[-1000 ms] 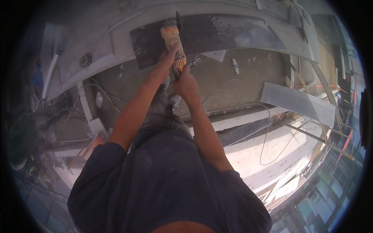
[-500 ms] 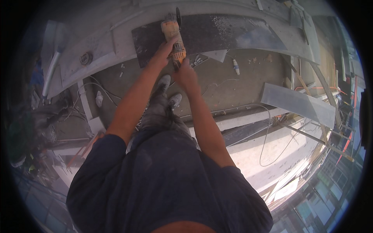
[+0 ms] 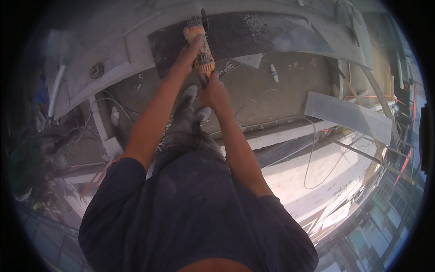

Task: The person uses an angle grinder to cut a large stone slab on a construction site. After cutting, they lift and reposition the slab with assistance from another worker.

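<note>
Both my hands are closed on an orange angle grinder (image 3: pixel 206 61) with a grey gear head and a thin dark disc (image 3: pixel 205 20) standing on edge. My left hand (image 3: pixel 188 53) wraps the front of its body, close behind the head. Round the rear handle, nearer to me, my right hand (image 3: pixel 215 94) is closed. The grinder's head is over the left part of a long dark slab (image 3: pixel 229 38), which lies on a dusty pale work surface. Whether the disc touches the slab, I cannot tell.
A round dark tape-like object (image 3: pixel 96 70) lies on the pale bench at left. On the floor are a white bottle-shaped object (image 3: pixel 274 73), cables and small scraps. A grey panel (image 3: pixel 349 116) leans at right near wooden strips (image 3: pixel 385 102). My shoes (image 3: pixel 190 94) stand below the bench.
The grinder and both hands appear slightly farther left in the picture. The surroundings have shifted a little left too, so part of this is head movement. Both hands keep their hold.
</note>
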Motion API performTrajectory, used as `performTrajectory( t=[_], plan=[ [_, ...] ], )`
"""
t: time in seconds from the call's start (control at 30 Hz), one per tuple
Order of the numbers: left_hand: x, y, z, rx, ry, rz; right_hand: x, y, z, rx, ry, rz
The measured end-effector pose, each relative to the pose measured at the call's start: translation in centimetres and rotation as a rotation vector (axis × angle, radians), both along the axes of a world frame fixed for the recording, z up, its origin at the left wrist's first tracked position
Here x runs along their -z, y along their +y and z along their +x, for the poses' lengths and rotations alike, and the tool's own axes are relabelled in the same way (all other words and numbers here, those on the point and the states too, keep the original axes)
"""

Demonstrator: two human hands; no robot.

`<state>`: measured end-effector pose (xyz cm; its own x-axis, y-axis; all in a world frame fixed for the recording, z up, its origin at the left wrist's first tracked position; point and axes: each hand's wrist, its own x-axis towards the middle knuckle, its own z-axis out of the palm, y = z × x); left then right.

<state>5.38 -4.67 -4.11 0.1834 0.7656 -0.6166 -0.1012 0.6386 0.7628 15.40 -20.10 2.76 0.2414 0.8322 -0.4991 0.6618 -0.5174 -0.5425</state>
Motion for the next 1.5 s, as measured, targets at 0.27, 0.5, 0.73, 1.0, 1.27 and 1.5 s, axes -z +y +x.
performTrajectory(
  t=[0.27, 0.5, 0.73, 1.0, 1.27, 1.5],
  plan=[
    [0.6, 2.4, 0.1, -0.013, 0.008, 0.010, 2.1, 2.3, -0.1, 0.012, -0.008, 0.089],
    [0.0, -0.5, -0.2, 0.035, 0.023, 0.011, 0.7, -0.7, 0.0, 0.020, 0.005, 0.056],
    [-1.2, -3.4, 0.3, 0.049, 0.087, 0.031, -0.3, -3.0, 0.3, 0.021, -0.029, -0.011],
    [1.8, -1.1, -0.2, 0.074, 0.133, 0.011, 0.1, -1.6, 0.3, 0.000, -0.021, 0.005],
    [2.6, 1.4, -0.1, 0.055, 0.095, 0.021, 1.9, 0.4, 0.0, 0.018, -0.009, 0.087],
    [0.4, 1.4, 0.0, 0.066, 0.061, 0.004, 2.2, 0.9, 0.1, 0.017, -0.026, 0.062]
  ],
)
